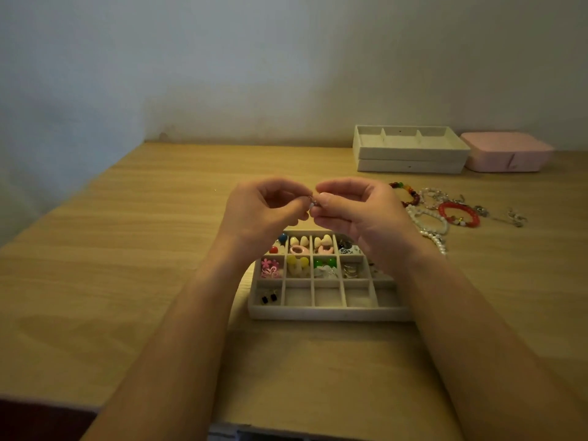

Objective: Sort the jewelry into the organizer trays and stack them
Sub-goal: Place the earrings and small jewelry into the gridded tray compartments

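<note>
My left hand and my right hand meet above the table, and both pinch a small silvery piece of jewelry between fingertips. Below them lies a white organizer tray divided into many small compartments. Its back rows hold colourful earrings and beads, and a dark pair sits in the front left cell. To the right, loose bracelets lie on the wood: a red one, a pearl one and a multicoloured one.
Two stacked white trays stand at the back right, the top one with three compartments. A pink box sits beside them against the wall. Small silver pieces lie at the far right. The wooden table ends near me.
</note>
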The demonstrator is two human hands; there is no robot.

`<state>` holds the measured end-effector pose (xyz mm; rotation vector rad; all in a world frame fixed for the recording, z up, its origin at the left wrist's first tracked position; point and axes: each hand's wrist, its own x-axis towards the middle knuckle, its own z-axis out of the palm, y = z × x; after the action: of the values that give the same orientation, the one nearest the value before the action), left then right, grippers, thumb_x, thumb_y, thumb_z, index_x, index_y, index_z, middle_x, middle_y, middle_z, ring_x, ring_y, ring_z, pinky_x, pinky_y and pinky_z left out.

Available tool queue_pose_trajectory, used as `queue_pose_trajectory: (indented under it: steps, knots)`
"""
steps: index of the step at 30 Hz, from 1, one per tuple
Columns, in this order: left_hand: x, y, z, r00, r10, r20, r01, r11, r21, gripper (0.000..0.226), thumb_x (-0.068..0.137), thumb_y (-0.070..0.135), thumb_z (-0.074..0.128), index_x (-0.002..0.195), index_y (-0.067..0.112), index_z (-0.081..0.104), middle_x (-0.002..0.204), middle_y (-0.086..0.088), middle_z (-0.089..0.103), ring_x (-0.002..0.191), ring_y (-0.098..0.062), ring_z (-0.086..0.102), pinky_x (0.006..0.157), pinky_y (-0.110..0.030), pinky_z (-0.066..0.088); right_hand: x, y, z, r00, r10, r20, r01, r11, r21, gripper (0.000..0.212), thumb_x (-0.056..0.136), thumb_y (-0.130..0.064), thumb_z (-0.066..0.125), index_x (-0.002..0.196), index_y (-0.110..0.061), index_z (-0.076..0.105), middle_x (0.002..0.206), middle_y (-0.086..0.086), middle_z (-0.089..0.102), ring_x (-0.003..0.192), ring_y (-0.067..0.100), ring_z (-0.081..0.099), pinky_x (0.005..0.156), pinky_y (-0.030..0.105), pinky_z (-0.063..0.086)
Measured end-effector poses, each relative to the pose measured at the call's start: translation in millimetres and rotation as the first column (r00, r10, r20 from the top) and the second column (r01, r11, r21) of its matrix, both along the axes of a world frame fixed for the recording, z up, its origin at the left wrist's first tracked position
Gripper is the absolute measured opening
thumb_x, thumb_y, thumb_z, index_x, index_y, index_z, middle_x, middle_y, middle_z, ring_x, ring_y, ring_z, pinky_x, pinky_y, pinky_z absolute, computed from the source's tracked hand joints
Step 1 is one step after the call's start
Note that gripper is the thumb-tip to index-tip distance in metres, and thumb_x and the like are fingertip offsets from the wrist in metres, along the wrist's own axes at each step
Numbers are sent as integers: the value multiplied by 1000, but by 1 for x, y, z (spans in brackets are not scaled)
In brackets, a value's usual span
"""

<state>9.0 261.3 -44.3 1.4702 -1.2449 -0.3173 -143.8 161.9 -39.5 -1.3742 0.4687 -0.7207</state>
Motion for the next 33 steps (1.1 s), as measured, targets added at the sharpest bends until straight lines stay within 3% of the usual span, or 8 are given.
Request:
queue_pose_trajectory:
  steps: [7,11,15,19,23,27,33]
  knots:
    - [-2,3,0,996,46,74,-51,996,76,6,87,10,76,93,10,74,75,-3,75,68,-14,74,66,-40,63,2,2,-4,972,-126,-197,49,934,-355,7,93,-12,73,99,-14,75,86,3,78,81,17,76,73,30,63]
    - [-4,5,5,972,102,213,-127,986,112,5,85,17,77,88,19,73,72,3,73,65,-10,72,61,-38,61,3,3,-2,948,-157,-278,5,878,-479,6,94,-16,71,99,-18,75,84,0,76,78,15,74,71,28,63]
    - [-6,20,6,987,64,150,-88,984,158,4,86,14,77,89,16,75,72,1,75,67,-10,73,66,-39,63,-1,7,6,917,-99,-387,-142,825,-547,6,95,-19,70,98,-17,76,83,1,75,77,17,72,71,31,63]
    - [-4,39,5,979,-3,204,-42,976,216,5,85,15,79,86,20,77,75,8,72,65,-1,64,61,-20,55,-3,15,14,847,-71,-527,-296,760,-579,6,93,-26,72,88,-26,75,82,-5,72,75,4,65,63,15,53]
    - [-3,51,0,964,-25,264,-53,957,284,9,79,22,84,80,28,78,86,11,66,71,6,54,63,-11,40,-5,25,6,808,-72,-585,-334,762,-555,6,89,-29,76,85,-27,79,79,-4,72,71,4,60,62,22,50]
    - [-2,58,-6,955,-51,291,-60,932,359,5,81,27,82,84,29,79,90,13,61,72,9,51,65,-15,37,-5,37,-2,772,-98,-628,-370,734,-570,6,87,-29,78,86,-25,81,78,-11,72,74,3,63,63,20,50]
    - [3,64,-18,964,-30,264,-64,939,339,8,89,20,74,89,28,75,84,10,70,72,-8,61,69,-27,50,0,46,-6,693,-197,-694,-436,652,-620,8,90,-29,76,92,-24,82,81,-12,70,79,8,66,74,32,59]
